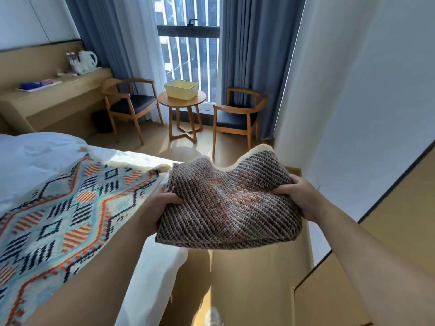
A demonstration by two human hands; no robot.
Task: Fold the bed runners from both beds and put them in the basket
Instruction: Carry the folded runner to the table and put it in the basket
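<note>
**A:** Most of the bed runner [66,203] lies flat, pattern up, across the bed [35,156]. Only its near end is lifted, back side showing, out past the mattress edge.

**B:** Held how?

**A:** The left hand [160,205] grips one side of that end and the right hand [303,198] grips the other. They are apart, with the cloth sagging between them.

**B:** Risks?

**A:** An uneven pull would likely skew the fold. The weave looks thick and slack, so a loose grip could drop the end to the floor.

**B:** Room?

**A:** A narrow strip of floor runs between the mattress edge and the wall [353,114]. It leads to the basket [181,89] on the round table [200,95], well apart from the hands. A chair stands on either side, so elbows get little margin.
</note>
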